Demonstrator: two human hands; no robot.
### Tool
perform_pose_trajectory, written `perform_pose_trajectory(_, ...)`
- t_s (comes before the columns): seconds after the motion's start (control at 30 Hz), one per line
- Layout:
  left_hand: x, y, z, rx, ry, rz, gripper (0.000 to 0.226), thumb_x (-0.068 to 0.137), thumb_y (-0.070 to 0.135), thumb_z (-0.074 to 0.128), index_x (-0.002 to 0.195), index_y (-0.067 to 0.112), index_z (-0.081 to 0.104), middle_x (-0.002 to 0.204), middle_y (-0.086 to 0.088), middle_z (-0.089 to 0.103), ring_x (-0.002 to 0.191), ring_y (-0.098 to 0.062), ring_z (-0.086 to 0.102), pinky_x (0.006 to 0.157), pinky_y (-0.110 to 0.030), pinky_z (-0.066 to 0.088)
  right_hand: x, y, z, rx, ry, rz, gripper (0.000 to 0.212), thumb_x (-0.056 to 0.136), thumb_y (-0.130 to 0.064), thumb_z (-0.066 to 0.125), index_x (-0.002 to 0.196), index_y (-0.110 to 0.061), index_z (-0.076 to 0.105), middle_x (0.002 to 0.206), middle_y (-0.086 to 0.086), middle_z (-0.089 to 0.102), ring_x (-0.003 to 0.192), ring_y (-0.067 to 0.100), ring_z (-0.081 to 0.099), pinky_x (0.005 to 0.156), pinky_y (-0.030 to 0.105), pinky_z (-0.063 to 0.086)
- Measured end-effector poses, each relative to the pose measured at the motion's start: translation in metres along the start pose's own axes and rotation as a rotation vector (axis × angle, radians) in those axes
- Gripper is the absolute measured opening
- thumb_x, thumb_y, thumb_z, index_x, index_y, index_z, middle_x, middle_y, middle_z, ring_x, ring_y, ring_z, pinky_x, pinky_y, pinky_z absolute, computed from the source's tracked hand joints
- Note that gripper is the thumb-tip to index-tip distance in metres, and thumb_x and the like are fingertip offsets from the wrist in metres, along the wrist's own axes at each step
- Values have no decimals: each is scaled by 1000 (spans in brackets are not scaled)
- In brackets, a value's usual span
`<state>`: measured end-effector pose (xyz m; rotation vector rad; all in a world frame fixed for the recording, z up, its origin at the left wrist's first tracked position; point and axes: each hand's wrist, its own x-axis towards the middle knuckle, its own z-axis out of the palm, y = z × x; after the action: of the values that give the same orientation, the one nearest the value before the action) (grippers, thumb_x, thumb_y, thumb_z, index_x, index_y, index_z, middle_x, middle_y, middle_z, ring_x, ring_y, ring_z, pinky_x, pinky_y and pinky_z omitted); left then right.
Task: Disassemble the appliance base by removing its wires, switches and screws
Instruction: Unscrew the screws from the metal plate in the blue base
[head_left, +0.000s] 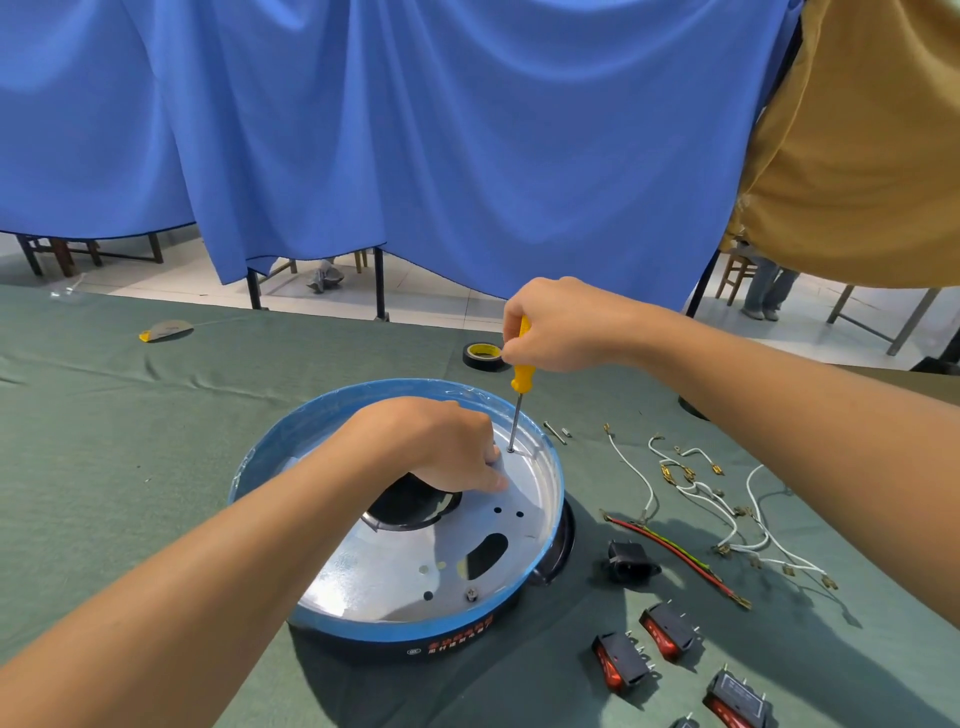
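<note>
The left hand (441, 447) hides part of the base's central opening; the screwdriver (519, 374) tip's screw is too small to make out; one rocker switch (685, 722) is cut off below.

base (332, 415): round, blue-rimmed, upright, mid-table | wires (696, 488), switches (670, 631): loose, right of it | screw (471, 594): near edge, seated

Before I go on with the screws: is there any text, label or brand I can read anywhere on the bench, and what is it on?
Red print, two lines beside a small white mark, on the black side wall of the round blue-rimmed appliance base: too blurred to read.
Pale marking on a black rocker switch with red button: too small to read.
Nothing else carries text.
</note>
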<state>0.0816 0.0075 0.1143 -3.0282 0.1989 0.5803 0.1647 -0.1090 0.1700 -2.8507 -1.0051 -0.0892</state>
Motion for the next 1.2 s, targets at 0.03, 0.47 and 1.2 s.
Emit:
perform_pose_trajectory(0.03, 0, 0, 0, -2, 6, -1, 42, 100, 52, 37, 135, 35, 53, 101, 2, 49, 95, -21, 48, 72, -31, 34, 0, -1, -1, 2, -17, 1, 31, 85, -32, 58, 96, -5, 69, 89, 17, 67, 70, 20, 45, 55, 28, 36)
perform_pose_trajectory(0.47, -1, 1, 0, 6, -3, -9, 44, 100, 52, 37, 138, 34, 51, 106, 1, 48, 93, -21, 46, 70, -30, 33, 1, -1, 3, -25, 31, 67, 48, 89, -54, 51, 77, -9, 62, 68, 7, 57, 63, 20, 46, 54, 32, 38)
perform_pose_trajectory(1.2, -2, 0, 1, -7, 20, -3, 44, 100, 52, 37, 138, 33, 51, 106, 2, 47, 95, -19, 44, 75, -31, 33, 2, -1, 6, 33, 82, 100, 34, 88, -35, 55, 78, -3, 62, 64, 9, 51, 64, 23, 42, 56, 31, 35)
